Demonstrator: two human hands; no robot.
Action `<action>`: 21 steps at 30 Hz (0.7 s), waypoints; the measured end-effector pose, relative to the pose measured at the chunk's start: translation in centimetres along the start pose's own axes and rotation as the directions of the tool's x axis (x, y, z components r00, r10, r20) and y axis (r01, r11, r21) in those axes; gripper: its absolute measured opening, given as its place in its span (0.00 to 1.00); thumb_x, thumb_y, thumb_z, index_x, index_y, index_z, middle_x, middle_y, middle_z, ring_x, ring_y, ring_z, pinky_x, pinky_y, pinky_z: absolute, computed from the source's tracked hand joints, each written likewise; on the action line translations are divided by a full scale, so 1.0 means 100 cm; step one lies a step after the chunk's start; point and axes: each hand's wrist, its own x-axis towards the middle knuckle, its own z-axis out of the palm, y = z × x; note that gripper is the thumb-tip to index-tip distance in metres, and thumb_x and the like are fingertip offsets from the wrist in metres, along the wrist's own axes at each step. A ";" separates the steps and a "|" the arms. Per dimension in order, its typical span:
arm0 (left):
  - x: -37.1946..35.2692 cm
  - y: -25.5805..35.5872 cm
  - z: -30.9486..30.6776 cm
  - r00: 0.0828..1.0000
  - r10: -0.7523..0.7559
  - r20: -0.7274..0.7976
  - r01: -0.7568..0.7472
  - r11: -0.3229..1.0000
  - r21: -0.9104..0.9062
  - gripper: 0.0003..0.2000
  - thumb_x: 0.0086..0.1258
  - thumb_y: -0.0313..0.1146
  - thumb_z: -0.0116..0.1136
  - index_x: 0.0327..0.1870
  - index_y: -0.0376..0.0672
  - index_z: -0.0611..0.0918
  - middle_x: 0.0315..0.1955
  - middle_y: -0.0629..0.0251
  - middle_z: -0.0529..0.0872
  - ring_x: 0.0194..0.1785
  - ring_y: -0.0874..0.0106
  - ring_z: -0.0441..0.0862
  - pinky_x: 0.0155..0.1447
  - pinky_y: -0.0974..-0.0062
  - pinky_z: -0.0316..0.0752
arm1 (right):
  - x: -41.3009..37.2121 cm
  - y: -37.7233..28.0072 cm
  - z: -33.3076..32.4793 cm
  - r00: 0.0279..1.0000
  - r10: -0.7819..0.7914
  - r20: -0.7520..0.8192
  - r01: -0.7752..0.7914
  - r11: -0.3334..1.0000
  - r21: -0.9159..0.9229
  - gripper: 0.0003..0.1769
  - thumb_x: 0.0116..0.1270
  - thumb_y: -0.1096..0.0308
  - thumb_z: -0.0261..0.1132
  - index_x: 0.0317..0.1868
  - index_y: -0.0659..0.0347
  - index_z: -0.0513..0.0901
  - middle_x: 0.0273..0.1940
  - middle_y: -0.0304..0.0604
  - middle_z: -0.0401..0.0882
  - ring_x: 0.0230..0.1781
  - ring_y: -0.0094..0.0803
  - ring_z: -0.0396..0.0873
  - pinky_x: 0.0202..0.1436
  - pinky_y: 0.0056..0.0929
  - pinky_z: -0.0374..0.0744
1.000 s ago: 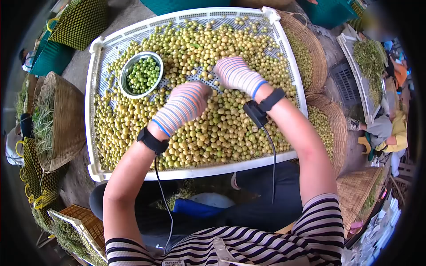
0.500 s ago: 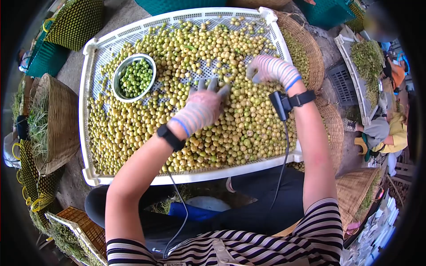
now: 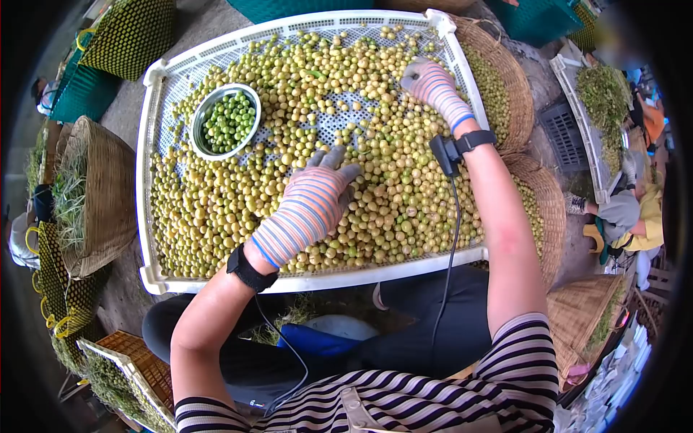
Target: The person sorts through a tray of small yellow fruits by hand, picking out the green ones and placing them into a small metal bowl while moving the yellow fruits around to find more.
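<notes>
A white mesh tray (image 3: 148, 180) holds a wide layer of small round yellow-green fruits (image 3: 216, 216). Within it, at the left, sits a metal bowl (image 3: 258, 108) of darker green fruits (image 3: 229, 124). My left hand (image 3: 312, 198), in a striped glove with grey fingertips, rests on the fruits near the tray's middle, fingers spread, with nothing visible in it. At the upper right of the tray is my right hand (image 3: 433, 86), gloved alike, its fingers curled down at the fruits; whatever is between them is hidden.
Woven baskets stand at the right (image 3: 516, 94) and left (image 3: 108, 195). Beyond the right baskets are a dark crate (image 3: 563, 137) and a white-edged tray of greenery (image 3: 599, 101). A person in yellow (image 3: 652, 220) sits at the far right. Cables hang from both wrist straps.
My right hand has moved up and slightly left across the fruits. My left hand has shifted down and left, toward the tray's near edge. The whole view has shifted slightly.
</notes>
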 end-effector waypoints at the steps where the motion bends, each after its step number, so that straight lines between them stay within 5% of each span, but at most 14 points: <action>1: 0.002 -0.002 0.000 1.000 0.000 0.000 0.000 1.000 -0.004 0.19 0.59 0.28 0.58 0.54 0.45 0.78 0.59 0.46 0.71 0.61 0.45 0.68 0.62 0.58 0.68 | 0.001 0.009 -0.001 0.997 0.025 0.073 -0.037 0.984 0.173 0.14 0.53 0.56 0.64 0.36 0.55 0.84 0.44 0.48 0.80 0.43 0.44 0.79 0.51 0.37 0.76; 3: 0.007 -0.008 0.001 0.998 -0.021 -0.051 0.015 0.993 -0.120 0.16 0.58 0.26 0.58 0.49 0.43 0.80 0.55 0.46 0.75 0.57 0.47 0.73 0.59 0.59 0.71 | 0.004 0.023 0.003 0.999 -0.012 0.038 0.004 0.982 0.191 0.15 0.52 0.56 0.65 0.36 0.56 0.84 0.38 0.47 0.81 0.40 0.40 0.80 0.48 0.34 0.76; 5: 0.012 -0.014 0.006 0.991 0.007 -0.136 -0.015 0.998 -0.060 0.13 0.59 0.30 0.58 0.46 0.44 0.82 0.48 0.51 0.80 0.51 0.51 0.77 0.55 0.59 0.73 | 0.005 0.031 0.006 0.995 -0.102 -0.014 0.099 0.904 0.415 0.14 0.53 0.59 0.67 0.36 0.60 0.83 0.33 0.45 0.82 0.38 0.36 0.80 0.48 0.33 0.76; 6: 0.016 -0.016 0.005 0.989 -0.033 -0.145 0.005 0.982 -0.187 0.13 0.60 0.27 0.58 0.46 0.42 0.82 0.46 0.51 0.81 0.49 0.53 0.79 0.53 0.63 0.74 | 0.003 0.030 0.009 0.999 -0.044 0.011 0.027 0.782 0.623 0.13 0.54 0.62 0.67 0.36 0.62 0.83 0.31 0.40 0.82 0.35 0.29 0.79 0.44 0.30 0.76; 7: 0.021 -0.019 0.004 0.986 -0.074 -0.149 0.025 0.950 -0.311 0.13 0.60 0.24 0.58 0.46 0.41 0.81 0.44 0.50 0.82 0.47 0.54 0.81 0.51 0.67 0.76 | 0.002 0.031 0.008 0.999 -0.044 0.010 0.028 0.781 0.623 0.13 0.54 0.62 0.67 0.36 0.62 0.83 0.31 0.40 0.82 0.35 0.29 0.79 0.44 0.30 0.76; 9: 0.034 -0.023 0.008 0.977 -0.171 -0.130 0.106 0.910 -0.401 0.14 0.59 0.26 0.59 0.47 0.41 0.81 0.41 0.55 0.84 0.43 0.58 0.82 0.48 0.68 0.76 | -0.003 0.023 -0.002 0.982 -0.088 0.166 -0.091 0.548 0.832 0.11 0.55 0.64 0.68 0.37 0.60 0.83 0.31 0.36 0.82 0.34 0.24 0.78 0.42 0.27 0.76; 10: 0.042 -0.024 0.012 0.951 -0.296 -0.093 0.173 0.756 -0.631 0.14 0.60 0.28 0.60 0.48 0.39 0.81 0.42 0.56 0.84 0.43 0.62 0.82 0.48 0.70 0.76 | -0.002 0.026 0.000 0.969 -0.192 0.157 -0.071 0.390 0.918 0.11 0.55 0.64 0.68 0.38 0.58 0.83 0.31 0.33 0.82 0.33 0.21 0.78 0.40 0.25 0.76; 11: 0.049 -0.026 0.012 0.915 -0.403 -0.024 0.217 0.541 -0.813 0.14 0.61 0.29 0.60 0.48 0.37 0.81 0.43 0.57 0.84 0.43 0.67 0.82 0.48 0.72 0.76 | -0.005 0.021 -0.002 0.968 -0.194 0.158 -0.072 0.389 0.919 0.11 0.55 0.64 0.68 0.38 0.58 0.83 0.31 0.33 0.82 0.33 0.21 0.78 0.40 0.25 0.76; 12: 0.056 -0.029 0.008 0.908 -0.413 0.069 0.272 0.458 -0.846 0.16 0.63 0.32 0.61 0.49 0.34 0.80 0.44 0.58 0.84 0.44 0.73 0.81 0.49 0.74 0.75 | -0.011 0.012 -0.005 0.960 -0.245 0.138 -0.073 0.256 0.964 0.11 0.55 0.64 0.68 0.39 0.57 0.82 0.32 0.33 0.82 0.33 0.21 0.79 0.41 0.24 0.76; 13: 0.061 -0.030 0.006 0.907 -0.415 0.069 0.274 0.457 -0.846 0.16 0.63 0.32 0.61 0.49 0.34 0.80 0.44 0.58 0.84 0.44 0.73 0.81 0.49 0.74 0.75 | -0.016 0.002 -0.008 0.951 -0.291 0.109 -0.078 0.118 0.990 0.12 0.56 0.65 0.69 0.40 0.57 0.82 0.32 0.33 0.82 0.33 0.22 0.79 0.41 0.24 0.77; 14: 0.064 -0.030 0.008 0.913 -0.403 0.066 0.280 0.502 -0.818 0.16 0.62 0.31 0.61 0.50 0.35 0.80 0.43 0.58 0.85 0.44 0.72 0.82 0.49 0.74 0.75 | -0.019 -0.006 -0.009 0.939 -0.322 0.118 -0.090 0.103 0.991 0.13 0.57 0.65 0.67 0.42 0.60 0.80 0.37 0.37 0.82 0.40 0.26 0.80 0.49 0.25 0.75; 18: 0.074 -0.042 0.018 0.932 -0.362 0.000 0.291 0.750 -0.594 0.13 0.62 0.30 0.59 0.48 0.42 0.82 0.40 0.58 0.86 0.43 0.69 0.84 0.50 0.74 0.76 | -0.029 -0.029 -0.005 0.925 -0.363 0.113 -0.101 0.053 0.993 0.16 0.56 0.65 0.68 0.44 0.61 0.81 0.39 0.38 0.82 0.45 0.26 0.78 0.55 0.26 0.72; 21: 0.082 -0.049 0.021 0.928 -0.371 -0.020 0.321 0.828 -0.459 0.12 0.61 0.32 0.59 0.46 0.46 0.84 0.36 0.58 0.87 0.41 0.66 0.84 0.49 0.72 0.76 | -0.037 -0.038 -0.004 0.957 -0.287 0.032 0.021 0.178 0.984 0.11 0.56 0.64 0.69 0.38 0.59 0.83 0.35 0.34 0.83 0.40 0.20 0.78 0.50 0.22 0.74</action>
